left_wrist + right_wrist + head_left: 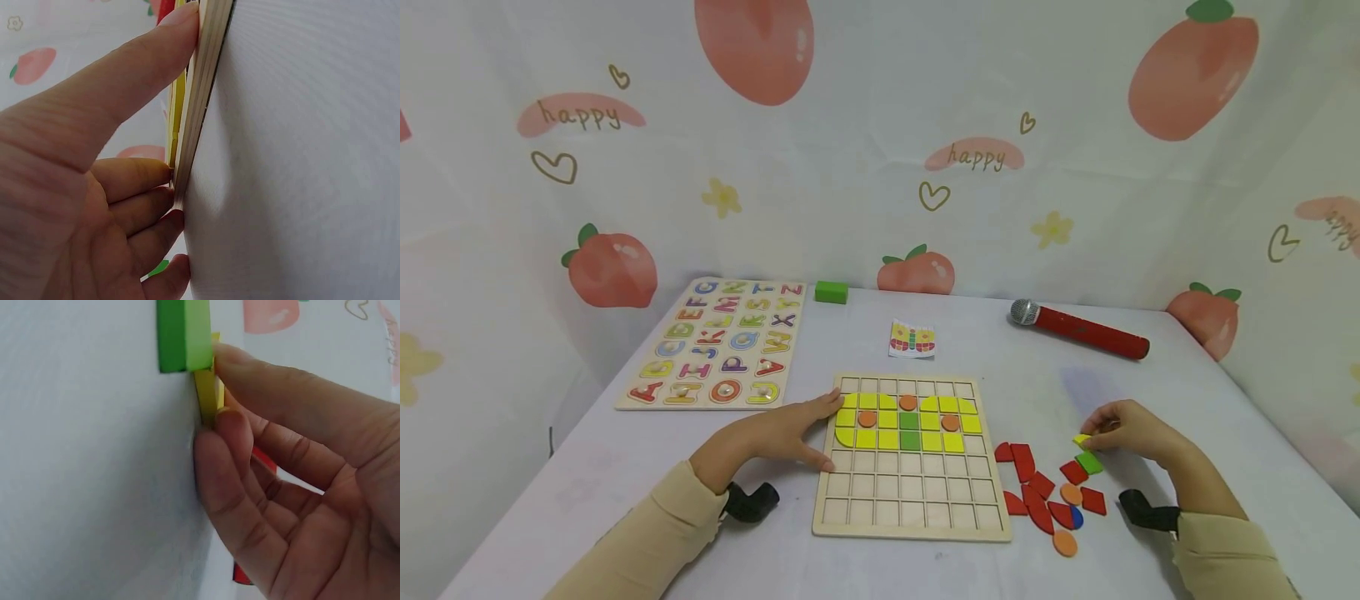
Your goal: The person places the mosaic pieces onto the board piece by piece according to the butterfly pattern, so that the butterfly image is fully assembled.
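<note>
A wooden grid board (913, 492) lies on the table with yellow, green and orange tiles in its upper rows. My left hand (782, 431) rests at its left edge, thumb and fingers spread and touching the rim (197, 119). On the right, my right hand (1131, 429) pinches a yellow tile (206, 397) between thumb and fingers; its full outline is hidden. A green tile (1088, 462) lies just beside those fingers. Red pieces (1036, 507), orange discs (1064, 543) and a partly covered blue piece (1077, 517) are scattered between the board and the right hand.
Behind the board lies a small picture card (912, 340) with a butterfly-like pattern. An alphabet puzzle board (715, 350) is at the back left, near a green block (831, 292). A red microphone (1086, 330) lies at the back right, before a printed curtain.
</note>
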The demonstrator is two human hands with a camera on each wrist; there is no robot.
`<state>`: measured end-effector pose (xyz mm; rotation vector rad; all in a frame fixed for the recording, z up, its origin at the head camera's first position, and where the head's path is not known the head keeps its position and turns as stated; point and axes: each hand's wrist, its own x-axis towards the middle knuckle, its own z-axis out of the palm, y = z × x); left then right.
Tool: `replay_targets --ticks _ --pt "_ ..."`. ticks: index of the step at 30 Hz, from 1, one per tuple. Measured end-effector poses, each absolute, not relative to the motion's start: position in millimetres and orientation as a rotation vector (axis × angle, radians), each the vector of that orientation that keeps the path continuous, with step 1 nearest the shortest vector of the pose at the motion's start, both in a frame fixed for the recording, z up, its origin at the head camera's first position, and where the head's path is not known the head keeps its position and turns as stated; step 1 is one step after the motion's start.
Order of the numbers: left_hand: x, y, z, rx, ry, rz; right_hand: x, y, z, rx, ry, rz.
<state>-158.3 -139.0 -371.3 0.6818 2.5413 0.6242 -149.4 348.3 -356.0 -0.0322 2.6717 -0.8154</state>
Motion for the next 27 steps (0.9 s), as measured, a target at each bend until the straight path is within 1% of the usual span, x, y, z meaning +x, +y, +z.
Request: replay_targets --ticks 12,17,27 --pt "-158 -141 -373 0.669 2.549 0.613 -150 341 -354 -0.012 2.668 -0.769" --pt "-158 -141 -374 0.666 2.550 0.618 -152 340 -353 -0.042 2.631 -0.785" --pt "-158 -140 -374 0.660 2.553 0.617 -157 319 -342 -0.242 2.554 -0.961"
